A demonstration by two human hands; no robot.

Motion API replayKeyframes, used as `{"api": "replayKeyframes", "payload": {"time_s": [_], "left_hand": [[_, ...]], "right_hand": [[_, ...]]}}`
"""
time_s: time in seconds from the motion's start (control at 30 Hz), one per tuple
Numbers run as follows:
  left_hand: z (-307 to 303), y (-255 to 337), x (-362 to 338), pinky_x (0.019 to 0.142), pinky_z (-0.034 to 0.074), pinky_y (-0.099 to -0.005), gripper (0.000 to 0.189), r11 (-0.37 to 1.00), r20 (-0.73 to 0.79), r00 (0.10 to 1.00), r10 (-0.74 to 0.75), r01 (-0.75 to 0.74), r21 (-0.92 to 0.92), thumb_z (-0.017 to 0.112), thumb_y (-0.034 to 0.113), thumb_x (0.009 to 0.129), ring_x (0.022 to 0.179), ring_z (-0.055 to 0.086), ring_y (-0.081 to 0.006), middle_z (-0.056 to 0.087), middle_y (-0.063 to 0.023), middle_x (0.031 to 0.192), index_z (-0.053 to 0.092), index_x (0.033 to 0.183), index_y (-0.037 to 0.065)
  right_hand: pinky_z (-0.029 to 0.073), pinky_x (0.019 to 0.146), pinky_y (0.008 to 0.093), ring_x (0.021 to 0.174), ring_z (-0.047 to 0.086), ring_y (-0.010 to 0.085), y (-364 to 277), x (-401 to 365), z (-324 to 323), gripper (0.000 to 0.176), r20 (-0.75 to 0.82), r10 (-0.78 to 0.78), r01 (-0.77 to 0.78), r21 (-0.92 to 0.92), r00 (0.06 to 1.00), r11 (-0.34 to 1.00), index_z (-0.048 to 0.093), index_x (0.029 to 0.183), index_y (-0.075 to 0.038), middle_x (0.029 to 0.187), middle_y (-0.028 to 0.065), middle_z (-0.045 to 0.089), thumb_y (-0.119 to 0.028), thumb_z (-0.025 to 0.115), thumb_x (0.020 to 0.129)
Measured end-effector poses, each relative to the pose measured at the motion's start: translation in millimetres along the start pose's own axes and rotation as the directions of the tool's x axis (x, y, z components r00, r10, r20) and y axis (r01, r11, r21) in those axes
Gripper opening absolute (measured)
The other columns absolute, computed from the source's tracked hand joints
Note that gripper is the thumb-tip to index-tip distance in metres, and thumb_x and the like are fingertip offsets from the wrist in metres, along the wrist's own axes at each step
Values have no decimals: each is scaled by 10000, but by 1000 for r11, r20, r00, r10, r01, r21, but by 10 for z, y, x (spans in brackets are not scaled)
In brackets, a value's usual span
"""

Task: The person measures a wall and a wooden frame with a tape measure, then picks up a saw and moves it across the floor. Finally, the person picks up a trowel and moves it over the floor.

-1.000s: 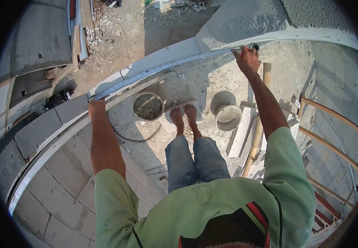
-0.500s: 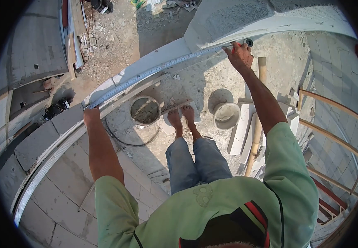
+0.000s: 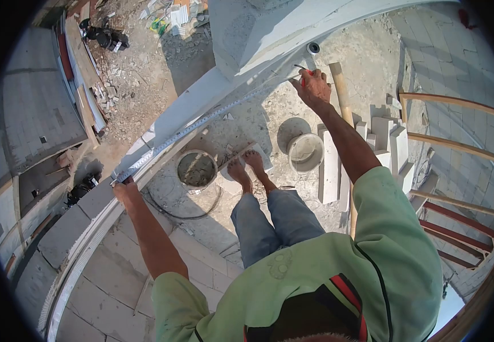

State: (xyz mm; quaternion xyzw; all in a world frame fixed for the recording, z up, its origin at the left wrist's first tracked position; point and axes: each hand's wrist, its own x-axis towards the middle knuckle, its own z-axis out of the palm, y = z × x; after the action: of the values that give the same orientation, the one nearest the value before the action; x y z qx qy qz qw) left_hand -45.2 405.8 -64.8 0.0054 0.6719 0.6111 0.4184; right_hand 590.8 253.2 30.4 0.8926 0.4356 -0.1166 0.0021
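Note:
A white tape measure blade (image 3: 201, 121) stretches out between my two hands beside the pale block wall (image 3: 193, 97). At its lower left end, the fingers of my left hand (image 3: 126, 191) are closed on the blade near the top edge of the blocks. My right hand (image 3: 315, 91) grips the tape measure's red case (image 3: 306, 77), mostly hidden behind the fingers. Just beyond that hand, a round black-and-white thing (image 3: 313, 48) with a dark centre sits by the wall.
Between my bare feet (image 3: 247, 170) and the wall stands a mortar tub (image 3: 182, 183); a second round tub (image 3: 321, 155) is to the right. White blocks (image 3: 329, 176) and a wooden pole (image 3: 341, 94) lie farther right, near a wooden frame (image 3: 458, 100). Rubble covers the ground outside.
My right hand has drawn back from the wall with the red case, leaving the round black-and-white thing behind. The blade now angles inward from the wall top. The view has shifted.

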Motion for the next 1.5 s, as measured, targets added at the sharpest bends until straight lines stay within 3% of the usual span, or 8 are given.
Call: {"api": "replayKeyframes", "payload": {"time_s": [0.4,0.8,1.03,1.17,1.37,1.43,1.47,1.5], "left_hand": [[52,641,-1786,788,510,-415,431,928,372,925,78,-203,312,470,343,963,828,595,-310,579,-175,871,534,904,-79],[137,262,-3697,788,481,-395,312,833,659,658,-364,-87,546,564,276,915,889,565,-239,575,-137,1001,485,1080,23],[761,-346,-4789,823,495,-384,441,774,740,278,-613,23,632,577,276,916,980,561,-252,540,-156,1098,430,1231,5],[1181,-594,-5514,830,493,-403,418,734,733,-49,-678,9,679,545,220,942,1028,556,-268,542,-169,1125,408,1269,-3],[1755,-1124,-6478,886,479,-415,460,707,666,-242,-706,-181,684,507,260,965,1123,540,-297,543,-205,1196,403,1299,-39],[2039,-1342,-6734,904,471,-413,486,711,650,-295,-701,-206,673,497,284,970,1135,537,-299,541,-212,1215,401,1314,-47],[2203,-1453,-6875,914,465,-403,507,673,596,-312,-740,-328,663,491,301,972,1133,540,-292,544,-212,1219,396,1329,-46],[2364,-1562,-7005,923,459,-393,527,625,538,-321,-780,-444,641,485,318,974,1130,543,-285,547,-211,1223,391,1344,-46]], "right_hand": [[498,799,434,962,578,320,1662,-3302,-467,297,437,48,-111,120,898,987,627,1001,-194,957,122,567,-331,663,740],[496,780,475,916,598,359,2296,-6100,-879,243,369,588,-663,111,719,741,665,906,-190,916,152,589,-288,673,684],[506,755,469,841,620,343,2242,-6820,-946,191,219,815,-844,167,536,510,676,840,-186,856,143,617,-281,672,675],[508,742,445,842,631,332,2138,-6808,-841,208,339,830,-891,271,442,364,692,859,-181,828,139,634,-290,666,684],[506,679,346,705,642,216,2094,-6289,-139,247,382,681,-680,695,625,233,671,859,-56,758,101,671,-259,670,719],[469,613,284,647,557,111,2116,-5955,171,201,510,648,-601,793,566,-100,672,845,-57,683,15,616,-221,680,729],[449,573,269,618,527,88,2156,-5737,266,172,512,652,-610,787,560,-93,668,838,-49,671,-4,594,-187,676,735],[432,519,266,579,519,86,2125,-5283,-251,163,656,551,-557,745,515,-367,664,849,-53,657,-8,576,-184,668,754]]}}
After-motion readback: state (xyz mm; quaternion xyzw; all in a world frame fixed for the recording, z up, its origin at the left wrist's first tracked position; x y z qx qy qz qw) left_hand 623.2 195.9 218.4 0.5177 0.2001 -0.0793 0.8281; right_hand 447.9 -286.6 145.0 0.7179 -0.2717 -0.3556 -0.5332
